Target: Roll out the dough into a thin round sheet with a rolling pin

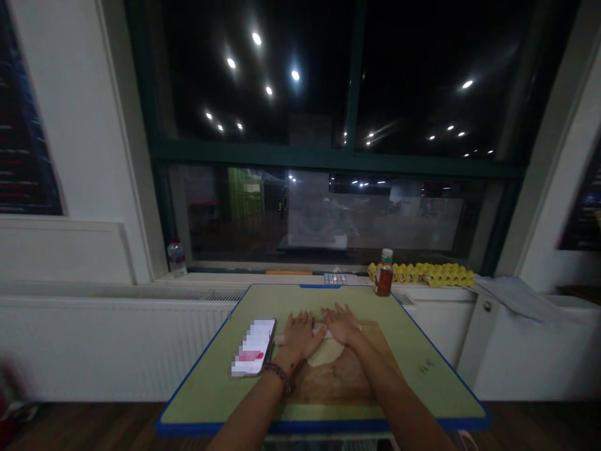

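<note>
My left hand point(300, 335) lies palm down with its fingers stretched forward, on a pale rolling pin point(319, 332). My right hand point(342, 326) rests on the pin's other side, fingers spread and pointing away from me. Most of the pin is hidden under both palms. Just below it is a flat, round, whitish sheet of dough point(323, 354), partly covered by my hands. The dough lies on a brown board or mat point(333, 379). A dark beaded bracelet circles my left wrist.
The green table point(206, 391) has a blue rim. A lit phone point(253, 347) lies left of my hands. A red-brown bottle point(384, 274) stands at the far right edge. On the sill are yellow egg cartons point(432, 274) and a clear bottle point(177, 258), beneath a dark window.
</note>
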Demonstrator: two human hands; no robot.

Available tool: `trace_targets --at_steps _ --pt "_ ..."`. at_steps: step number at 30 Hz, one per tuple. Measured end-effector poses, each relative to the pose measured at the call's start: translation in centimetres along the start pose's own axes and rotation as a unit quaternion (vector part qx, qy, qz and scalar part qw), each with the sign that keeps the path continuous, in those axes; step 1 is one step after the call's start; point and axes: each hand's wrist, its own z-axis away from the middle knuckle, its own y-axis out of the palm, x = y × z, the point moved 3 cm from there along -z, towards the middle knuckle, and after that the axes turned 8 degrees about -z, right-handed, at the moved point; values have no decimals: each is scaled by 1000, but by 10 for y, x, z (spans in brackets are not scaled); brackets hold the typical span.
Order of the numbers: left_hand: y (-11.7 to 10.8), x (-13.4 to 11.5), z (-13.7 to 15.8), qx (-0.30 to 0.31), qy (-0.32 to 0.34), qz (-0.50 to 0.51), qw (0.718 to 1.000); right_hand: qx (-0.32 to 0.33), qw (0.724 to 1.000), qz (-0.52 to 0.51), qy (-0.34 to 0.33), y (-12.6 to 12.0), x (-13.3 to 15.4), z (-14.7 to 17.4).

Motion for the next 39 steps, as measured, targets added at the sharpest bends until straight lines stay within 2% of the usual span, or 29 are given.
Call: trace_targets --at_steps 3,6,10,13,18,23,29,32,34,37,38,39 --pt "-1 -2 7 -23 6 -4 1000 10 999 -2 31 0 1 6" --pt "3 -4 24 -67 43 0 997 16 999 -5 45 0 4 24" --pt "9 -5 47 -89 100 5 991 -4 999 -29 20 -2 9 53" --pt "8 -6 52 -98 118 3 988 -13 999 -44 7 -4 10 65" --pt "2 -7 39 -67 88 0 994 -17 999 -30 35 -6 12 51" --pt "0 -10 31 -70 55 -4 996 -26 998 6 48 -6 14 38" --pt "2 -13 45 -76 46 27 996 -20 999 3 49 -7 18 52" --pt "12 -10 58 -76 34 38 996 -21 999 -17 33 2 18 67" --pt "23 -6 65 -99 67 39 992 -57 997 -37 38 11 13 76" --pt "44 0 68 -119 107 22 987 -74 995 -51 -44 29 5 79" --pt "51 2 68 -124 108 12 986 -83 994 -52 -45 34 0 77" --pt "56 4 67 -133 82 5 988 -89 993 -55 -52 39 -4 74"
